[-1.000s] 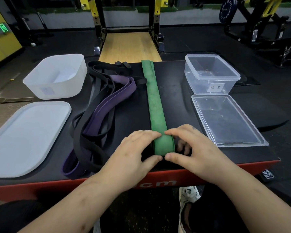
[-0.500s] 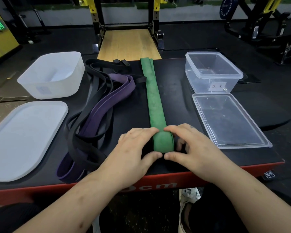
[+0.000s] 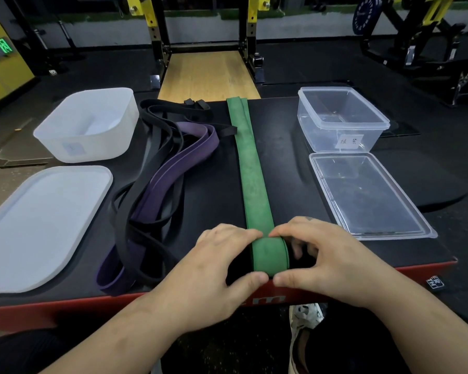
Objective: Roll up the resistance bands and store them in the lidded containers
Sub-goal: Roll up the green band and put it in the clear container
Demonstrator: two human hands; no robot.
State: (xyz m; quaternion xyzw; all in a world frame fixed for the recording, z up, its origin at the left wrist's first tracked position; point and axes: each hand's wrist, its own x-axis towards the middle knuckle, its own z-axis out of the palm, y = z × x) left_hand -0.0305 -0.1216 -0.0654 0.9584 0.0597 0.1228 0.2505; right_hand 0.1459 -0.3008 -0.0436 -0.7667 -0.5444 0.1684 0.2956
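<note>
On black table (image 3: 281, 157), green band (image 3: 250, 179) runs front-to-back.

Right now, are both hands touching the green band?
Touching. The head view shows the left hand and right hand pinching the rolled end of the green band between fingertips and thumbs, with no gap.

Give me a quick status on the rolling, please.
Left hand, right hand pinching green band, roll small. Most lies flat. Clear tub open; black strap touches band farther up.
</note>
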